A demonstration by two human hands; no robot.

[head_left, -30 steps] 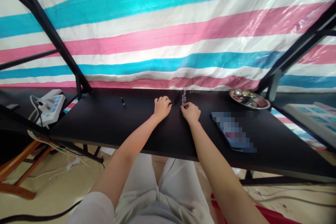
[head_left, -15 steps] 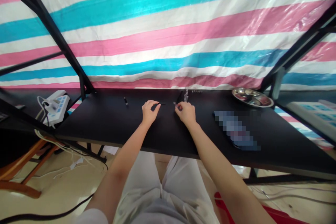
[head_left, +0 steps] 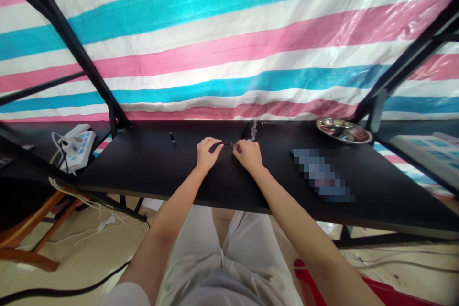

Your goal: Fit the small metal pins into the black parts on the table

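Note:
My left hand [head_left: 207,155] pinches a thin black rod [head_left: 225,143] between thumb and fingertips, a little above the desk or on it; I cannot tell which. The rod points right, toward my right hand [head_left: 250,154]. My right fingers close on a small clear piece [head_left: 232,144], mostly hidden by them, and it meets or nearly meets the rod's tip. Behind my right hand lie several small clear pieces [head_left: 254,130] in a row, with thin black sticks [head_left: 245,130] beside them. A short black tube with a pale end [head_left: 172,137] lies to the left.
Tiny parts [head_left: 268,123] line the back of the black desk [head_left: 143,167]. At the right are a shiny metal plate [head_left: 344,131] and a blurred-out blue object [head_left: 321,174]. Power strips [head_left: 82,150] sit at the left, and a striped sheet [head_left: 229,48] hangs behind.
My right hand has moved left with the clear piece, bringing it to the rod's tip. My left hand has shifted slightly right, still pinching the rod.

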